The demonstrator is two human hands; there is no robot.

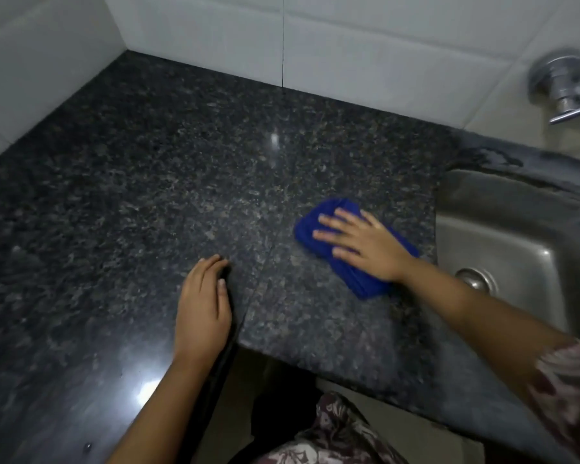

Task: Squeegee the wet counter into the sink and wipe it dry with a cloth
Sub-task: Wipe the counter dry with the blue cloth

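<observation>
A folded blue cloth [318, 226] lies on the dark speckled granite counter [168, 182], a little left of the steel sink [503, 236]. My right hand [362, 242] presses flat on top of the cloth, fingers spread and pointing left. My left hand [203, 306] rests palm down on the counter near its front inner corner, fingers together, holding nothing. No squeegee is in view.
White tiled walls [365, 45] close the counter at the back and left. A chrome tap [563, 88] sticks out of the wall above the sink, whose drain [476, 279] shows by my right forearm. The counter's front edge steps in an L around my body.
</observation>
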